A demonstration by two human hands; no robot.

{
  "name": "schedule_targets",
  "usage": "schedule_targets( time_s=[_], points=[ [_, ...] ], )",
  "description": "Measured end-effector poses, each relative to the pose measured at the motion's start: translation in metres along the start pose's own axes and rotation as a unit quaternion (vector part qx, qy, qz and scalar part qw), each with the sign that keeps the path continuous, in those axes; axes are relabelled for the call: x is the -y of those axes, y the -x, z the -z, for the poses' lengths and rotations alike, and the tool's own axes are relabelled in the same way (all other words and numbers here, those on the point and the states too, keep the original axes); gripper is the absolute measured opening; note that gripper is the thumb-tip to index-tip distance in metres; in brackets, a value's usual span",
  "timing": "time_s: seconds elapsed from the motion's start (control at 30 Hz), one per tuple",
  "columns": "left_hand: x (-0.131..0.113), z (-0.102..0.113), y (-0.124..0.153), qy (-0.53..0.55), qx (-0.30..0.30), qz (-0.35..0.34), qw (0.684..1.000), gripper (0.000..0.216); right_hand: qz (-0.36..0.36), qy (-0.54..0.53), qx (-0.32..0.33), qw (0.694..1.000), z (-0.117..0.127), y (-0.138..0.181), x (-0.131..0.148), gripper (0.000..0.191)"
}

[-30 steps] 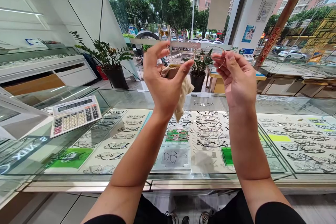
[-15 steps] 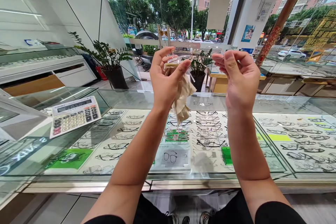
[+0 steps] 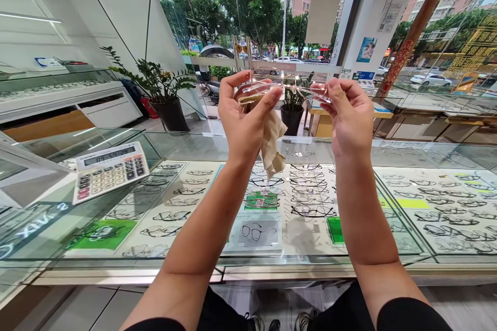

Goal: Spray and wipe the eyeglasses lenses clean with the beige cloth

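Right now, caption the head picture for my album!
Left hand, with beige cloth, and right hand hold eyeglasses over glass showcase.

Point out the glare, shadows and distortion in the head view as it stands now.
Head view: small bright glints sit on the glasses between the left hand and right hand, their thin rims hard to separate from the background; same view: soft grey shadows lie inside the case, and the column at upper right leans, probably from wide-angle distortion.

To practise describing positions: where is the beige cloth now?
In the head view, the beige cloth hangs from the left hand, near the centre, left of the right hand.
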State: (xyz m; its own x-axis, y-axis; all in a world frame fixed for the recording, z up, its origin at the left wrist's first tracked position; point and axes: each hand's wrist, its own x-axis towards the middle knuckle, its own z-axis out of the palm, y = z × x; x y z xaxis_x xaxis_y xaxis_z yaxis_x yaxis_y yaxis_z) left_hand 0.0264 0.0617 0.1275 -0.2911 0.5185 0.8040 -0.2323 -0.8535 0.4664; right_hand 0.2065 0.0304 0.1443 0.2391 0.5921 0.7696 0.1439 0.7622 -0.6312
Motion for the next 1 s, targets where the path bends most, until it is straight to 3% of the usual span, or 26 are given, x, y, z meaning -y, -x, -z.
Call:
schedule_targets(
  time_s=[0.2,0.47,0.63,0.73,0.9,1.0],
  points=[
    [-0.013,-0.008,0.009,-0.06,-0.022,-0.07,0.995,0.057,-0.052,-0.016,0.001,0.999,0.001,-0.003,-0.008,0.036],
    [-0.019,-0.01,0.008,0.027,-0.027,-0.064,0.997,0.057,-0.032,-0.062,0.044,0.997,0.003,0.0,0.0,0.036],
    [-0.013,-0.005,0.002,0.033,0.0,0.045,0.998,0.06,-0.002,-0.15,0.017,0.989,-0.001,0.006,0.017,0.025],
    [-0.013,-0.003,0.0,0.079,0.026,0.151,0.985,0.055,0.027,-0.108,0.03,0.993,-0.003,0.009,0.023,0.028],
    [-0.02,0.0,-0.001,0.15,0.139,0.378,0.903,0.065,0.142,-0.019,0.094,0.985,-0.007,0.013,0.022,0.016],
    [-0.022,-0.001,0.0,0.134,0.201,0.416,0.877,0.068,0.179,0.03,0.104,0.978,-0.009,0.015,0.023,0.015]
  ],
)
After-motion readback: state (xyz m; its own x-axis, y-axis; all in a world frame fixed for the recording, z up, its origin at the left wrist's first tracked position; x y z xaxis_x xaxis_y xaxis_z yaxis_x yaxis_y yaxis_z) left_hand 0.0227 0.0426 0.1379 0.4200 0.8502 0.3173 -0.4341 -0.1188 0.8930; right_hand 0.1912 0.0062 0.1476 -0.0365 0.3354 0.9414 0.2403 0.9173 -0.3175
